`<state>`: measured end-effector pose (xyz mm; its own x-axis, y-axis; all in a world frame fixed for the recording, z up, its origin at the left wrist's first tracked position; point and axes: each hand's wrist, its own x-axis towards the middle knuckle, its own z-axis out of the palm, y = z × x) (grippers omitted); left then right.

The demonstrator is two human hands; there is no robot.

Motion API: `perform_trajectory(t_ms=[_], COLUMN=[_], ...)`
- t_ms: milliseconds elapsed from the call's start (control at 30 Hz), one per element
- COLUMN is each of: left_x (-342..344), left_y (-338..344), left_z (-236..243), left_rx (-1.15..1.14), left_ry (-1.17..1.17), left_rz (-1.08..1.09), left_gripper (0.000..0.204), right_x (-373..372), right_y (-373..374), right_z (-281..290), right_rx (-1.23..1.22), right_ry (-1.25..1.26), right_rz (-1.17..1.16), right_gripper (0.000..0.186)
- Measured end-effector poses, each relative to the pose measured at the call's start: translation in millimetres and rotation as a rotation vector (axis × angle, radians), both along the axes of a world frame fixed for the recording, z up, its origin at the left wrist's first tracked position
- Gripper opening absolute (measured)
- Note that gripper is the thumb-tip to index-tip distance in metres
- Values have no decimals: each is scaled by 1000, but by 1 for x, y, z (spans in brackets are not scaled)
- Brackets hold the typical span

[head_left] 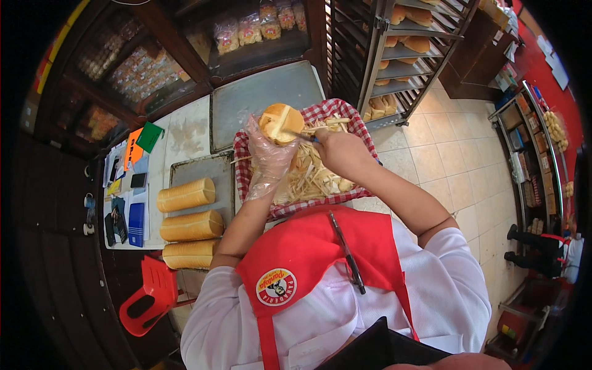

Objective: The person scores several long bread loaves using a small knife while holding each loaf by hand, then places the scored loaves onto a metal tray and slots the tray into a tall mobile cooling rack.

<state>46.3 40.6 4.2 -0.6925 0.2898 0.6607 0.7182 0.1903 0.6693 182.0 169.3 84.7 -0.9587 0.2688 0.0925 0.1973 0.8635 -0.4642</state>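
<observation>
My left hand (270,157), in a clear plastic glove, is wrapped round a golden bread loaf (275,117) with its round end facing up. Pale crumb shows in bands across that end, where crust is cut away. My bare right hand (346,154) grips a knife (302,135), most of its handle hidden in the fist. The blade lies against the loaf's right side. Beneath both hands is a basket lined with red-and-white checkered cloth (364,137). Many thin strips of bread crust (313,176) fill it.
Three long ridged loaves (192,226) lie on a metal tray (213,166) to the left. Another flat tray (265,92) sits behind the basket. A rack with bread trays (413,61) stands beyond at the right. A red plastic chair (151,296) is at lower left.
</observation>
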Motion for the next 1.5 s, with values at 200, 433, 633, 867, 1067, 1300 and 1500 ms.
perform_trajectory(t_ms=[200, 433, 633, 867, 1067, 1300, 1500], left_x=[1, -6, -8, -17, 1, 4, -2], left_y=[2, 1, -8, -16, -4, 6, 6], left_z=[3, -6, 14, 25, 6, 15, 10], left_rx=[-76, 21, 118, 404, -94, -215, -155], left_ry=[142, 59, -169, -546, -493, -557, -505], left_rz=[49, -27, -54, -335, 124, 145, 109], left_gripper=[114, 116, 108, 63, 45, 52, 56], right_x=[-13, -20, -6, -28, -48, -63, -53], right_y=[8, 20, -1, 30, 3, 6, -2], right_z=[-14, -14, -2, -51, -90, -96, -105], right_rx=[86, 70, -158, -1393, -1080, -784, -616], right_ry=[29, 95, 116, 315, 642, 740, 713], right_rz=[2, -78, 35, -183, -181, -284, -293], right_gripper=[19, 20, 21, 16, 15, 19, 15])
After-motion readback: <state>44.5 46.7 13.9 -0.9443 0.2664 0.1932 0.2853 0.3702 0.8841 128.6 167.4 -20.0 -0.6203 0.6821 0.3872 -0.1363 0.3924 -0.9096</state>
